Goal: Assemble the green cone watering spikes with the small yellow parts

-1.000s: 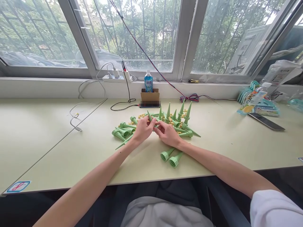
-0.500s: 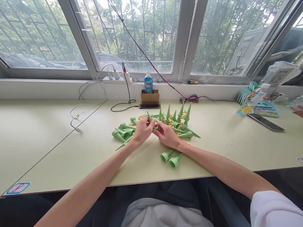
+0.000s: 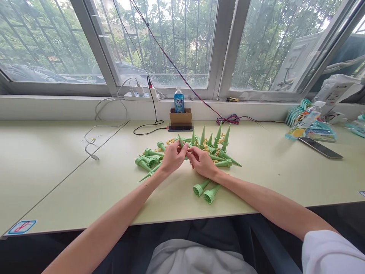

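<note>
My left hand is closed around a green plant watering spike, its tip pointing up past the thumb. The fingers of my right hand are pinched together close against the lower part of that spike; what lies between them is hidden. Around both hands lie more green spikes, some standing tip up, others on their sides. Small yellow parts are scattered among them. Below my right wrist, two spikes lie with their threaded open ends towards me.
Behind the pile, a blue bottle stands by a small cardboard box. A white cable lies at left, a bundled cable at the back. At right are a phone, a drink bottle and teal hangers.
The spike in my left hand has shifted slightly to the right, and my right fingers have moved a little against it. Another person's hand at the right edge has gone out of view.
</note>
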Demonstrator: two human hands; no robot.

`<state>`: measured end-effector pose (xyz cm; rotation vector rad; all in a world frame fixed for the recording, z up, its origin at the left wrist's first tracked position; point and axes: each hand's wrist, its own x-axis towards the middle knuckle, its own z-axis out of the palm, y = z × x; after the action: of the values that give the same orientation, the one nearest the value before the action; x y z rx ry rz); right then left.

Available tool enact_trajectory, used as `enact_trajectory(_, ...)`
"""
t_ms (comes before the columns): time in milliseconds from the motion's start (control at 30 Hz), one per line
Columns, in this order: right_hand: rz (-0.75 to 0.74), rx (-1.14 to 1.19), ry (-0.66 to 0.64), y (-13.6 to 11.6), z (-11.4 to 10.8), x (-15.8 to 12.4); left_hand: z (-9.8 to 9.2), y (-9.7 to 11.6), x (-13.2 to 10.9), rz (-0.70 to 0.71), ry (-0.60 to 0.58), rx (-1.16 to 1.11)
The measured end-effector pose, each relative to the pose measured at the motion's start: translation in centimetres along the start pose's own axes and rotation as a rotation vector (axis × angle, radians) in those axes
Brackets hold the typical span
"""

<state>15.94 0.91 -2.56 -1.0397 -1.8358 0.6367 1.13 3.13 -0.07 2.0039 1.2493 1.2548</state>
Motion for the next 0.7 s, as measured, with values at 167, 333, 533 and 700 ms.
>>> enact_trajectory(167, -0.006, 0.085, 0.018, -0.08, 0.08, -0.09, -0.02, 0.13, 0.00, 0.015, 0.030, -0.025)
enact_trajectory(333, -0.005, 0.093, 0.034, -0.02, 0.17, -0.10, -0.06, 0.11, -0.04, 0.038, 0.045, -0.032)
enact_trajectory(533, 0.011, 0.056, 0.012, 0.08, 0.27, -0.05, 0.00, 0.02, -0.07, 0.042, 0.035, -0.033)
enact_trajectory(700, 0.017, 0.032, -0.012, 0.16, 0.32, -0.01, 0.01, 0.09, -0.17, 0.050, 0.005, -0.032)
